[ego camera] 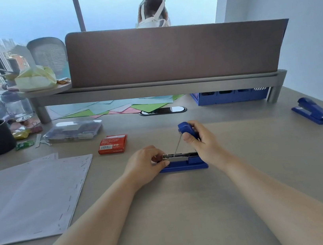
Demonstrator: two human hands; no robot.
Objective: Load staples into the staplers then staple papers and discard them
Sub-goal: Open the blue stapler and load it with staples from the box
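**Loading under way, stapling mostly ahead**

The desk (246, 172) carries the whole job. At the left lies a spread stack of white papers (31, 194), its right edges dotted with short dark marks that look like staples, so some sheets may already be done; I cannot be sure at this size. They sit on the desk, not discarded. Under the shelf (162, 90) at the back, coloured sheets (113, 108) lie loose, next to a blue basket (229, 96).

A second stapler (311, 110) rests closed at the far right, well apart from the hands; whether it is loaded cannot be told. The red staple box (112, 144) stands near the middle, just beyond the left hand, and looks closed.

The open stapler (182, 162) sits at centre on its blue base. The right hand (202, 139) grips the lid (186, 129), swung up and back, with the thin spring rod running down to the metal channel. The left hand (147, 162) pinches the front end of that channel; whether a strip of staples is between the fingertips or already seated is too small to tell.

My reading: the task is in its loading step on this stapler. Left to do are closing the lid, checking the other stapler, stapling the remaining sheets and throwing them out.
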